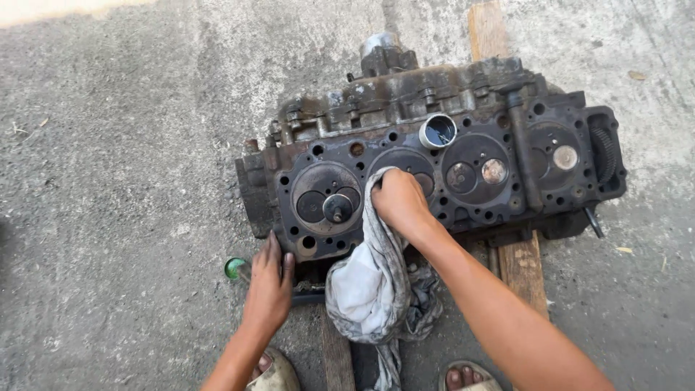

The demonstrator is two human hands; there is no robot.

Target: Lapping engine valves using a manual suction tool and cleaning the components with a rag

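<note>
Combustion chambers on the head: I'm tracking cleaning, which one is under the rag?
The second chamber from the left, where the right hand presses the grey rag; the other three lie uncovered.

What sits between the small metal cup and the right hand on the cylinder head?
In the head view, only bare, dirty cylinder head separates the metal cup from the right hand, which presses a grey rag onto it.

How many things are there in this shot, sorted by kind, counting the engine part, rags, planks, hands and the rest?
Cylinder head: 1
Grey rag: 1
Wooden planks: 2
Small round tin on the cylinder head: 1
Green-capped item on the ground: 1
Hands, left hand and right hand: 2
Total: 8
</note>
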